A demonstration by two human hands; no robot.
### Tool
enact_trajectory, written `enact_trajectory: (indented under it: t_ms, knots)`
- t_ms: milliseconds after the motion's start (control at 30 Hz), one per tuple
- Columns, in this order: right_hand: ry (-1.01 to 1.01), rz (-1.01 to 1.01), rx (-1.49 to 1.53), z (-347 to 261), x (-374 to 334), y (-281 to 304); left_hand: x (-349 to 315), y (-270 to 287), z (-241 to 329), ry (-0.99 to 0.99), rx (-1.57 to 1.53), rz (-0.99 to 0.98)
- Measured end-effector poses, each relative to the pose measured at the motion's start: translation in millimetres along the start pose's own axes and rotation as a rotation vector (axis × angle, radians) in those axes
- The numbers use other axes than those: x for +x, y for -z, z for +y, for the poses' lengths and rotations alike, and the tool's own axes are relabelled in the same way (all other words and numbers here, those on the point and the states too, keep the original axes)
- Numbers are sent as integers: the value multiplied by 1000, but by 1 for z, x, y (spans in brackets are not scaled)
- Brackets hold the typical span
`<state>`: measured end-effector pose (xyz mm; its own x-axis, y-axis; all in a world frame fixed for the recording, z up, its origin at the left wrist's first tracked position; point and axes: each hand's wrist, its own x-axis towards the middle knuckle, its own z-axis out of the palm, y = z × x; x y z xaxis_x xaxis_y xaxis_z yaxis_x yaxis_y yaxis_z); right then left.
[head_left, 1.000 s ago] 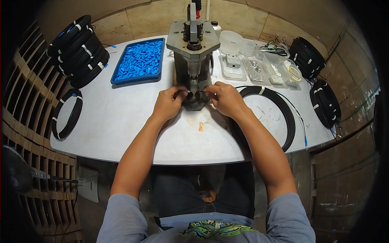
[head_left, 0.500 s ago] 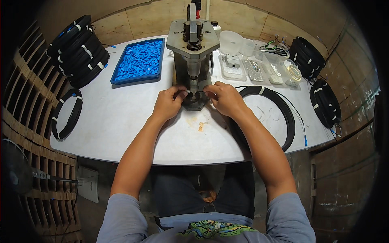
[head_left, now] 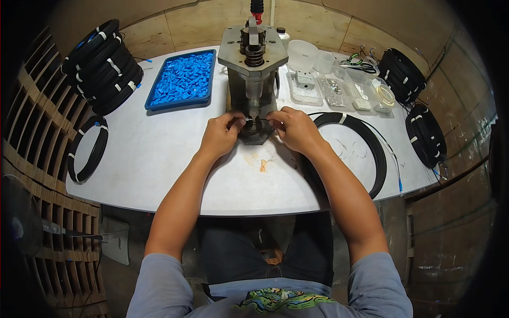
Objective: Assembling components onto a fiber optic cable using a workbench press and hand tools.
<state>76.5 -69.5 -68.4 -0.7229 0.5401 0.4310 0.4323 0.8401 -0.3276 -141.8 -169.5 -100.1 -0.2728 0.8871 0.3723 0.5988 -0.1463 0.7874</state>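
Both hands work at the base of a metal bench press [head_left: 254, 69] with a spring on its top plate. My left hand [head_left: 220, 135] is closed in a pinch at the left of the press's lower die; its fingertips grip something small and light-coloured that I cannot make out. From the right, my right hand [head_left: 295, 129] pinches a thin black cable close to the die. A small silvery piece [head_left: 249, 120] shows between the fingertips, under the press's ram [head_left: 254, 100]. A coil of black cable [head_left: 375, 146] lies beside and partly beneath my right forearm.
At the left stand a blue tray [head_left: 150, 103] of small blue parts and stacked black cable coils [head_left: 106, 69]. Clear plastic containers [head_left: 305, 95] with small parts sit behind my right hand. More coils [head_left: 401, 74] rest at the right edge of the white table [head_left: 238, 193].
The lever on top of the press has shifted and the spring shows more of its coils, as the ram has risen. Both hands stay almost in place.
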Motion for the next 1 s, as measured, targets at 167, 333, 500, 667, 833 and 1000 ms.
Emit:
enact_trajectory:
  t_ms: [167, 333, 500, 667, 833, 1000]
  knots:
    - [-6, 5, 9, 0, 1, 1, 0, -3, 3, 3, 1, 38]
    - [-26, 8, -8, -1, 1, 1, 0, -4, 2, 41, -10, 32]
    - [-39, 3, -24, 1, 3, 0, 1, -5, 3, 65, -31, 23]
    - [-40, -9, -35, 0, 5, -1, 2, -6, -1, 75, -36, 28]
    - [-33, -2, -44, 0, 4, 0, 2, -5, 0, 85, -43, 17]
    - [-38, -8, -35, 0, 4, 0, 1, -5, 2, 73, -49, 28]
